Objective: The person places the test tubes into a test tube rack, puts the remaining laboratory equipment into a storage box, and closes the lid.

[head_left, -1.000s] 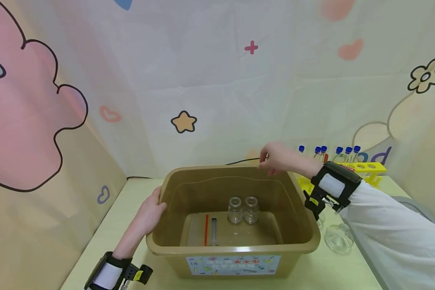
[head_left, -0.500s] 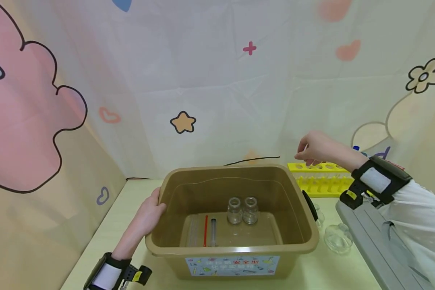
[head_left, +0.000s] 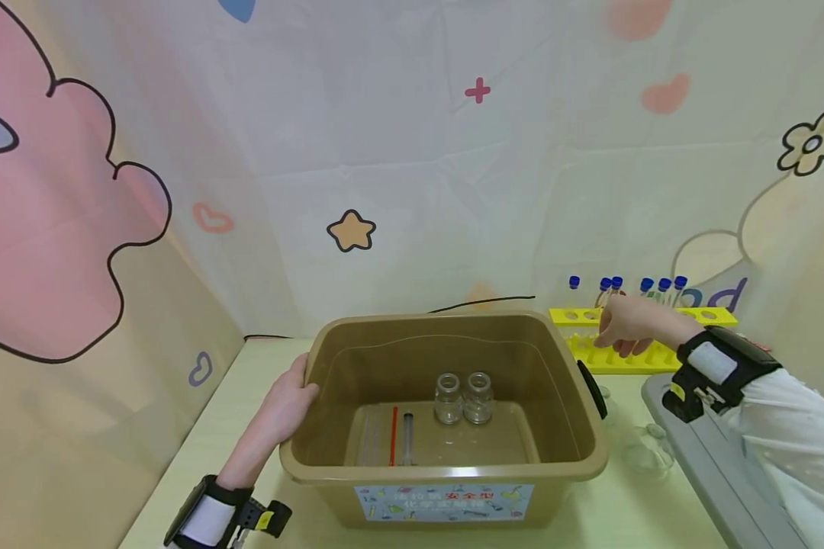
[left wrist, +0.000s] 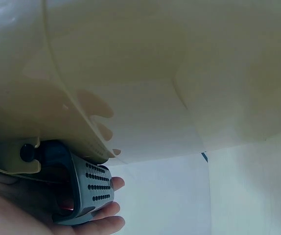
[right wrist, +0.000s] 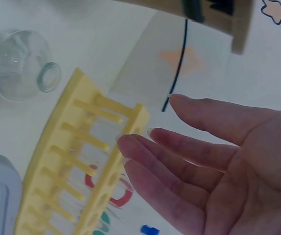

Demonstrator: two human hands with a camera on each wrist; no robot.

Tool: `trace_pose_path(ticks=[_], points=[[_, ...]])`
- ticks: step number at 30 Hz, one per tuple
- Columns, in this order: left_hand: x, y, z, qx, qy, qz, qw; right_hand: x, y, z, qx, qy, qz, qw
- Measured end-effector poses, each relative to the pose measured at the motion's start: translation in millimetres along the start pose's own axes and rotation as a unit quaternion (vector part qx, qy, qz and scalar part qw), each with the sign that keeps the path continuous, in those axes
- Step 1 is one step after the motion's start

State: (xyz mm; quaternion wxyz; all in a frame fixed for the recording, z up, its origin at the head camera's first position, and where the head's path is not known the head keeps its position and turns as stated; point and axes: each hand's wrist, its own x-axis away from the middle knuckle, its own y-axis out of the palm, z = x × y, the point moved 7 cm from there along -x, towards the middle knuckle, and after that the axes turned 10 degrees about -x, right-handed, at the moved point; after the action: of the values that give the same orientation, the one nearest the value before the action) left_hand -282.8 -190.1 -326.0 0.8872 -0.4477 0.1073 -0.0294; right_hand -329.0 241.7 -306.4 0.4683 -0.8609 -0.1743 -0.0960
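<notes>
A brown plastic tub (head_left: 439,476) stands in the middle of the table. My left hand (head_left: 284,404) holds its left side; in the left wrist view the fingers curl round a grey and black handle (left wrist: 94,188). Two clear glass bottles (head_left: 463,398) stand inside the tub, with a red stick (head_left: 393,436) and a slim dark-topped tube (head_left: 408,438) to their left. In front of a yellow test tube rack (head_left: 563,315) is my right hand (head_left: 638,324), fingers loosely bent and holding nothing in the right wrist view (right wrist: 194,161).
Several blue-capped tubes (head_left: 646,285) show above the rack. A round clear glass flask (right wrist: 20,63) lies right of the tub, beside a grey plastic lid or tray (head_left: 710,450). A black handle (head_left: 592,389) sticks out from the tub's right side. A printed cloth (head_left: 419,191) hangs behind.
My right hand has moved from the tub's back right corner rightward, then down in front of the yellow rack. The left hand stays on the tub, whose contents look unchanged.
</notes>
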Motion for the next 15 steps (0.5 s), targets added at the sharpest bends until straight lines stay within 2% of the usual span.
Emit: trace_pose_path(ticks=[4, 9, 15], points=[[-0.7, 0.9, 0.0, 0.0, -0.001, 0.0, 1.0, -3.6, 9.0, 11.7, -0.013, 0.023, -0.006, 0.9996], [-1.6, 0.9, 0.8, 0.003, -0.004, -0.005, 1.0, -10.2, 22.8, 25.2, -0.02, 0.032, -0.007, 0.9993], [-2.4, 0.1, 2.6, 0.004, -0.004, -0.006, 1.0, -16.3, 37.0, 32.6, -0.033, 0.005, 0.0, 0.9994]])
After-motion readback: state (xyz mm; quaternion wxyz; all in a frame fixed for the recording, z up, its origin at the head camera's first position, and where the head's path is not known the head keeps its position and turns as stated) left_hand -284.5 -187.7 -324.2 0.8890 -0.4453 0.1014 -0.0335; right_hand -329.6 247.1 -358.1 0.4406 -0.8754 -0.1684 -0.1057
